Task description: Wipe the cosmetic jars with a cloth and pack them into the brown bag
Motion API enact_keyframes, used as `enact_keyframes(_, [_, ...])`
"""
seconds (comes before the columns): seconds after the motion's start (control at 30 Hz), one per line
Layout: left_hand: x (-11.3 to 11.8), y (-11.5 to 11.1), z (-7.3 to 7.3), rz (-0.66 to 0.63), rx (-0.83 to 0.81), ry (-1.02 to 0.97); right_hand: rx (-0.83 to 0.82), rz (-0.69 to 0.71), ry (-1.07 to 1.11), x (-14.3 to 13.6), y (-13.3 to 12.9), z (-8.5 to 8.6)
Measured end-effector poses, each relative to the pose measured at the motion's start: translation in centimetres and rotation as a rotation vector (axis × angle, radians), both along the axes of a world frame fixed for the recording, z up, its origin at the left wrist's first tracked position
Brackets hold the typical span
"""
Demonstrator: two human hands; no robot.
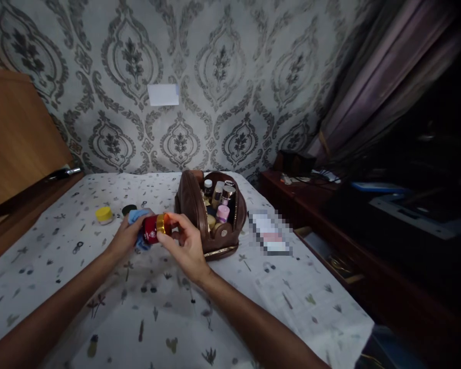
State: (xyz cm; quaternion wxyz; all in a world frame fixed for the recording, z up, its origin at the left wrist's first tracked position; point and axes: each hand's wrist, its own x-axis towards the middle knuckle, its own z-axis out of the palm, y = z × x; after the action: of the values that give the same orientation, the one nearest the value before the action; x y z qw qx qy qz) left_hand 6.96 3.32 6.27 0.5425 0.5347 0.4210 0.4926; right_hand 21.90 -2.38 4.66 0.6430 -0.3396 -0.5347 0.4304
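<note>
A red jar (150, 230) with a gold lid (163, 225) is held tilted between both hands, left of an open brown bag (192, 205). My left hand (126, 237) grips the jar's base through a blue cloth (138, 218). The fingers and thumb of my right hand (185, 246) close around the gold lid. Several bottles and jars stand inside the bag, among them one with a pink cap (223, 212). To the left on the patterned white cloth sit a yellow-lidded jar (104, 214) and a dark round lid or jar (129, 209), partly behind the blue cloth.
The white tablecloth (119, 328) reaches back to the patterned wall. A blurred-out flat item (271, 233) lies right of the bag. Wooden furniture (19, 133) stands at the left. At the right are a dark red desk (292, 200) and an open drawer (330, 256).
</note>
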Motion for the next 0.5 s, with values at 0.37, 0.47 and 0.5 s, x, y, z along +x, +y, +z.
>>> enact_keyframes(0.37, [7.6, 5.9, 8.6, -0.358, 1.021, 0.804, 0.022, -0.127, 0.136, 6.7, -1.5, 5.4])
enact_keyframes(0.47, [9.6, 7.9, 9.6, -0.575, 1.091, 1.103, 0.078, -0.275, 0.077, 9.9, -0.2, 6.4])
enact_keyframes(0.5, [10.2, 8.5, 9.8, -0.649, 1.098, 1.201, 0.089, -0.313, 0.028, 10.8, 0.4, 6.6])
